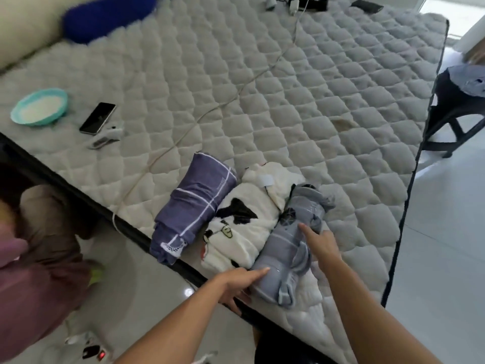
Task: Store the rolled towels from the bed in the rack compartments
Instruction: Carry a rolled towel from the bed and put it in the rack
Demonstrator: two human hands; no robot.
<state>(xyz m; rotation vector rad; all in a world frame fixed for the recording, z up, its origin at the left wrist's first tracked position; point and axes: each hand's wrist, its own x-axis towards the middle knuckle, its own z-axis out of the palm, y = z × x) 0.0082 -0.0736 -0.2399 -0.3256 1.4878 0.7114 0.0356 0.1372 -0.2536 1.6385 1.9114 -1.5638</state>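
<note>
Three rolled towels lie side by side at the near edge of the bed [288,106]: a purple one with white lines [194,206] on the left, a white one with black patches [244,222] in the middle, a grey-blue one [288,245] on the right. My left hand [236,282] touches the near end of the grey-blue roll, fingers stretched out. Resting on that roll's right side is my right hand [321,245], fingers apart. Neither hand is closed around it. No rack is in view.
On the quilted mattress lie a teal bowl [39,107], a black phone [97,118], a small white device [105,139] and a long white cable [210,114]. A blue pillow [110,14] sits at the far left. A dark stool [456,101] stands right of the bed.
</note>
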